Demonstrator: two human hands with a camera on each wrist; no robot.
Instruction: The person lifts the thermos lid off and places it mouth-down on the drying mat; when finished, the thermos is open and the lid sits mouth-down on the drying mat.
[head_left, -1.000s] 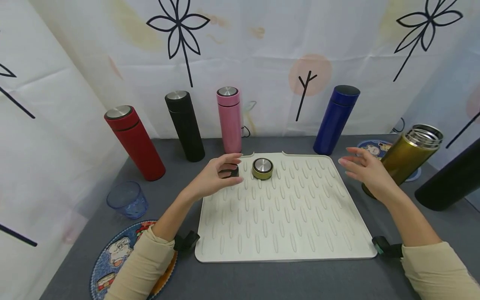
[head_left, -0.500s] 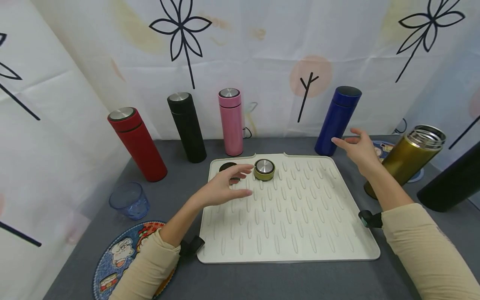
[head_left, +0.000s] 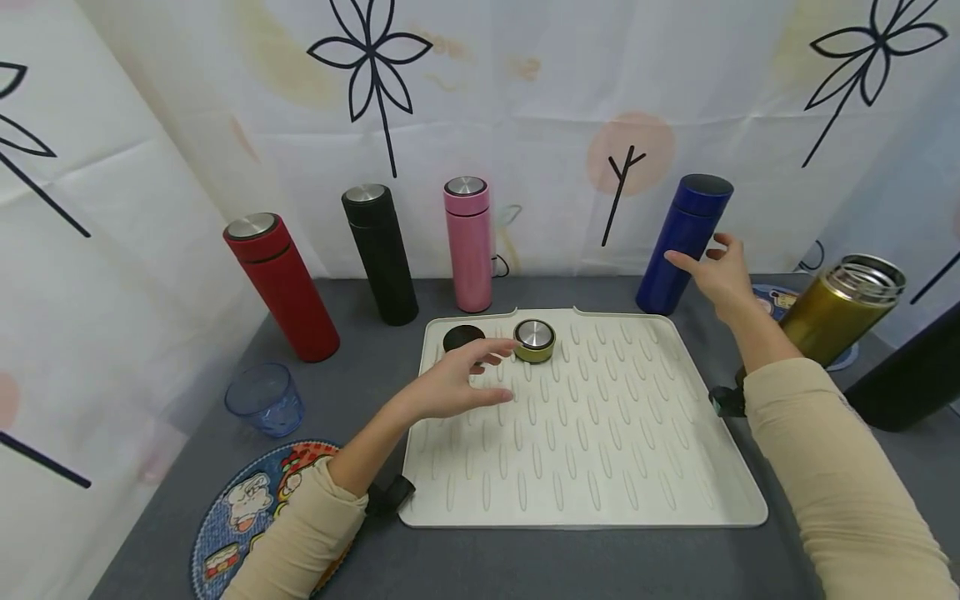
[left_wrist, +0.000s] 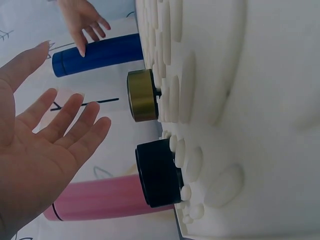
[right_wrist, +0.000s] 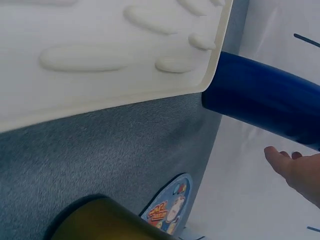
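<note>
My right hand (head_left: 722, 282) is beside the blue vacuum flask (head_left: 686, 225), thumb before its body and fingers to its right. In the right wrist view, the fingers (right_wrist: 280, 161) show a gap from the blue flask (right_wrist: 265, 97). Over the white ridged tray (head_left: 600, 467) my left hand (head_left: 456, 385) is spread, holding nothing. Near its fingertips two lids sit on the tray: a black lid (head_left: 462, 335), partly hidden in the head view, and a gold lid (head_left: 534, 342) with a silver top. The uncapped gold flask (head_left: 836, 312) stands right of my right hand.
Along the back stand a red flask (head_left: 285, 292), a black flask (head_left: 382, 258) and a pink flask (head_left: 471, 246). Another black flask (head_left: 918, 379) is far right. A blue glass (head_left: 266, 400) and a patterned round mat (head_left: 240, 521) lie left. A fabric screen surrounds the table.
My right hand has moved from beside the gold flask, left and back to the blue flask. My left hand has drawn back from the black lid, right and toward me, leaving it on the tray.
</note>
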